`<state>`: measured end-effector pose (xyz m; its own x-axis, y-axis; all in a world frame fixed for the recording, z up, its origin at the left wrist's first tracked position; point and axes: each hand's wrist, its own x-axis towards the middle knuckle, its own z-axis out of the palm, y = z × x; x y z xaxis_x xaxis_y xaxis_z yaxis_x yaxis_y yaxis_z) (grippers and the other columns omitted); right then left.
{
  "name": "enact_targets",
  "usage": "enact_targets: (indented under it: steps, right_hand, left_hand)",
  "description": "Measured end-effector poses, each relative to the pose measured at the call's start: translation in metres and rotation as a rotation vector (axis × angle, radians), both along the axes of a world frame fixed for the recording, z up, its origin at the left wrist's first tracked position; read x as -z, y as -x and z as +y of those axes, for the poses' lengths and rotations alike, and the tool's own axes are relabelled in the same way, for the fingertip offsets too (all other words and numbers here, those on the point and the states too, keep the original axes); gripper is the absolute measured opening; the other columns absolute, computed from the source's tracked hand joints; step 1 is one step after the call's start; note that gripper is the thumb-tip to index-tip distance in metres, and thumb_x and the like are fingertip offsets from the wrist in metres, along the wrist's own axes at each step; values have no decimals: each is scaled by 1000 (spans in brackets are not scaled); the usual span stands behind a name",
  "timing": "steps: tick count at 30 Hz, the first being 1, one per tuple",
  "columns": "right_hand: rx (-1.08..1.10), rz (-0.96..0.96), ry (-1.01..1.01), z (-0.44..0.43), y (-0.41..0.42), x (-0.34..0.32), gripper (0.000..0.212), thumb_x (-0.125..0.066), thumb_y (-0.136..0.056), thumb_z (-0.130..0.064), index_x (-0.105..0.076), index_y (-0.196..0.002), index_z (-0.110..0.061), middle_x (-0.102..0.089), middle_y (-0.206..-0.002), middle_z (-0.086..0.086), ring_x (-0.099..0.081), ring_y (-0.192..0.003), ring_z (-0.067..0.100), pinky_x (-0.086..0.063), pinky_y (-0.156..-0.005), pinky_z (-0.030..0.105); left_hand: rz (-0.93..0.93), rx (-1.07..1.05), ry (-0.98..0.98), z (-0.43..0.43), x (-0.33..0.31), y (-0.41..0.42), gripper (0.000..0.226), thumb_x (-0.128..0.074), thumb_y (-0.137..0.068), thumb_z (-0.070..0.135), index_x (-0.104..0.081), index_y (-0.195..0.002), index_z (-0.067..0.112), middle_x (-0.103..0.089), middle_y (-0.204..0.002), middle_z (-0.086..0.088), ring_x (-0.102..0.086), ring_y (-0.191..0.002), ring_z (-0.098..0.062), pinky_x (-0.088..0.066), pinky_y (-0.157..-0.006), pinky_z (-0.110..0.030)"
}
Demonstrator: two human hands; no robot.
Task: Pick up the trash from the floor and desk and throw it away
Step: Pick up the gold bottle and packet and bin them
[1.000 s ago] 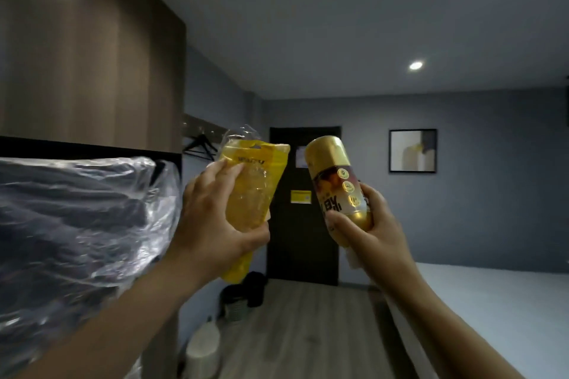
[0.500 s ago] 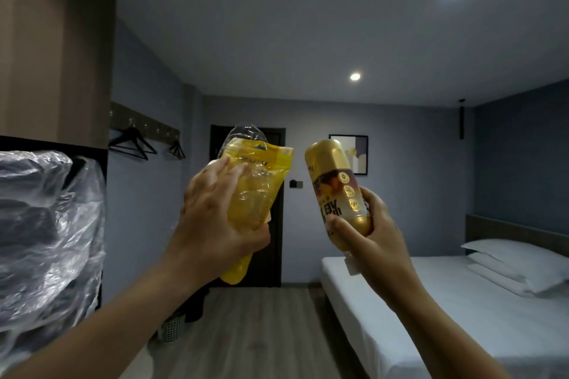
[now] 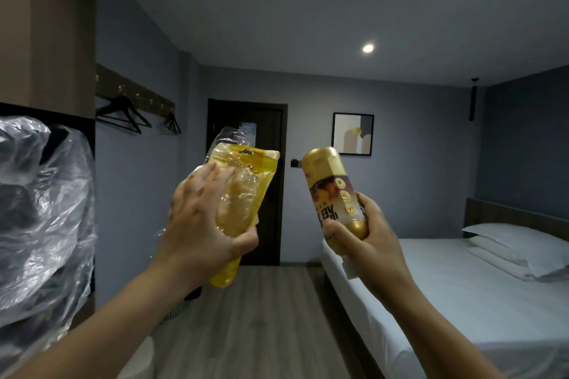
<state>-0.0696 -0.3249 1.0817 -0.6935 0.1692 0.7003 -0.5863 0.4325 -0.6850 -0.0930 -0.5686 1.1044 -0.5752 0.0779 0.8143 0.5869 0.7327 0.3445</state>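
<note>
My left hand (image 3: pixel 203 224) grips a crinkled yellow plastic wrapper (image 3: pixel 243 194) held up at chest height, fingers across its front and thumb under its lower part. My right hand (image 3: pixel 366 240) holds a gold drink can (image 3: pixel 334 188) upright, fingers curled round its lower half, with a scrap of white paper (image 3: pixel 349 269) sticking out below the palm. The two items sit side by side and apart.
A clear plastic-wrapped bundle (image 3: pixel 40 224) fills the left edge. A white mesh bin (image 3: pixel 172 312) stands on the wooden floor (image 3: pixel 261 317) by the left wall, below hangers (image 3: pixel 123 114). A white bed (image 3: pixel 462 286) lies right; a dark door (image 3: pixel 246 132) is ahead.
The view has kept swinging right, so more of the bed and pillows shows. Both hands hold their items as before.
</note>
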Motion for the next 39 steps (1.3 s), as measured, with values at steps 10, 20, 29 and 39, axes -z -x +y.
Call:
enact_targets:
  steps: [10,20,29,39]
  right_hand:
    - [-60,-59,40,49,159,14,53,-69,-80,-41,-37,-122,-44,-55,-102,-17,-58,-85,-12,-48,-53,8]
    - [-149,-135,56,71,318,32,55,-69,-80,-37,-39,-125,-43,-56,-103,-17,-59,-84,-10,-49,-53,10]
    - [-136,-181,38,59,484,48,57,-69,-80,-38,-39,-128,-42,-57,-103,-17,-60,-83,-9,-49,-53,10]
    - [-166,-237,17,25,672,53,53,-69,-80,-36,-40,-123,-43,-57,-99,-18,-58,-84,-13,-48,-53,7]
  left_hand:
    - [-40,-41,13,38,23,154,95,-52,-53,68,-31,-141,38,-20,-153,10,-14,-140,-18,-28,-108,-47]
    - [-58,-120,14,60,39,299,91,-53,-53,65,-33,-139,41,-21,-151,13,-14,-139,-17,-28,-109,-46]
    - [-68,-107,-3,50,57,462,89,-55,-55,64,-29,-138,44,-19,-151,16,-13,-139,-14,-28,-110,-46]
    - [-131,-144,-44,13,75,648,86,-57,-53,63,-31,-133,46,-19,-148,19,-15,-137,-13,-32,-108,-47]
